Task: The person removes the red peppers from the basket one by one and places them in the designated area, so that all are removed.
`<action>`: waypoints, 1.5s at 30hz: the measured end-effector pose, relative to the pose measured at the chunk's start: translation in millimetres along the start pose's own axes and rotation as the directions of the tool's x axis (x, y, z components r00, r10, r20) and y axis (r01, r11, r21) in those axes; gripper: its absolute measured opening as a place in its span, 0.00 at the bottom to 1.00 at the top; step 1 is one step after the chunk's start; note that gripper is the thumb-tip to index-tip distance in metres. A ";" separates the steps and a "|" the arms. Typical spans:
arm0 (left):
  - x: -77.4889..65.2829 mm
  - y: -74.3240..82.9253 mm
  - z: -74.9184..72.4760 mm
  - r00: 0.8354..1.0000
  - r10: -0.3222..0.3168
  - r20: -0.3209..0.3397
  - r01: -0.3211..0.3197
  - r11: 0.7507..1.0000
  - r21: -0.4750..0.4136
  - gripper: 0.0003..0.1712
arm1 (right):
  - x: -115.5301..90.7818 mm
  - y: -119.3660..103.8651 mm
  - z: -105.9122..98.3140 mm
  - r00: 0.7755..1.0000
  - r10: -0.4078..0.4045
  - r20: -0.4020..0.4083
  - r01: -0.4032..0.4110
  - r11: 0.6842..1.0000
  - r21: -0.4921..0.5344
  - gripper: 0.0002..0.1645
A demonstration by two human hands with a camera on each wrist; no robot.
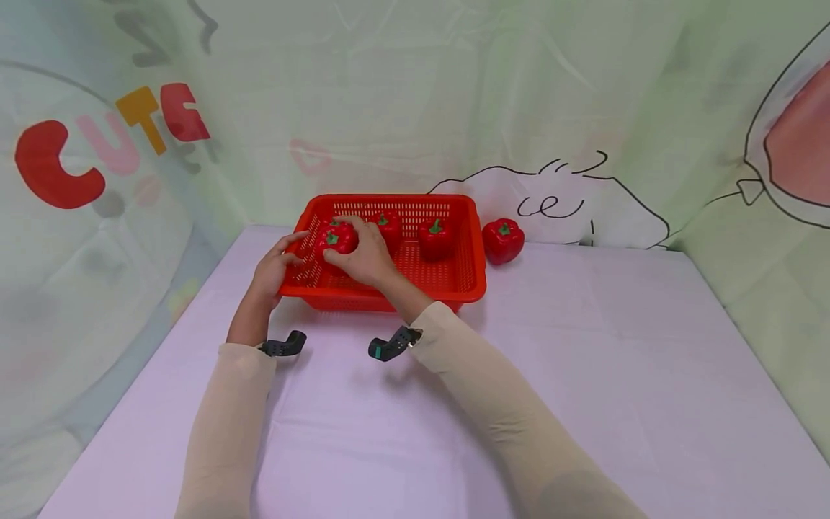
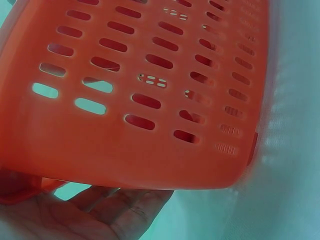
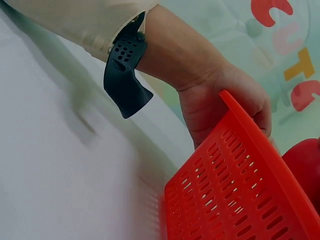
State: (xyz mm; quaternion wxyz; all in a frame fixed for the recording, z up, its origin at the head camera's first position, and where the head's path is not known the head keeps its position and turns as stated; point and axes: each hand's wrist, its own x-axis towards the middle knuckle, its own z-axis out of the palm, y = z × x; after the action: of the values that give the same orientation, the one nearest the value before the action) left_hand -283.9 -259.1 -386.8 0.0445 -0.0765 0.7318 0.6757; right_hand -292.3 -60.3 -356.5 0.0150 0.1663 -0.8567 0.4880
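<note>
In the head view, my right hand [image 1: 369,254] reaches into the red plastic basket [image 1: 389,295] and holds a red bell pepper [image 1: 328,244] near its left end. Thumb and fingers lie on opposite sides of this pepper. At the left end, my left hand [image 1: 267,275] grips the basket's rim, fingers over the edge. The left wrist view shows those fingers partly hidden behind the slotted wall [image 2: 125,150]. More red bell peppers sit in the basket: one partly hidden behind the held one, one in the middle [image 1: 389,231], one at right [image 1: 436,241].
Another red bell pepper [image 1: 503,243] stands outside the basket, by its right end. A pale cloth covers the table [image 1: 570,346]. Printed curtains [image 1: 389,108] hang behind and at both sides, close to the basket's back. Each wrist wears a black camera mount [image 1: 392,344].
</note>
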 end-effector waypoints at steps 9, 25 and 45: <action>1.2 -0.9 1.6 1.000 0.004 0.004 -0.004 1.000 -0.013 0.33 | -1.3 1.8 -8.1 0.999 0.015 -0.045 -0.013 0.999 0.051 0.55; 3.5 -0.6 2.9 1.000 -0.015 -0.005 0.015 1.000 -0.022 0.34 | -41.8 18.8 -49.4 0.991 0.036 -0.125 -0.009 0.978 0.206 0.40; 2.9 -0.5 -0.5 1.000 -0.004 -0.014 0.003 1.000 -0.010 0.34 | -50.4 25.5 -63.2 0.996 0.020 -0.088 0.009 0.949 0.315 0.42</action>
State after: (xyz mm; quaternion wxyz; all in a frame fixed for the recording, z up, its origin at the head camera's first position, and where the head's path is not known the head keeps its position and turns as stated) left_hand -286.6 -259.8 -387.7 0.0400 -0.0829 0.7286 0.6787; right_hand -261.0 18.4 -354.1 0.0254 0.1422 -0.7667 0.6256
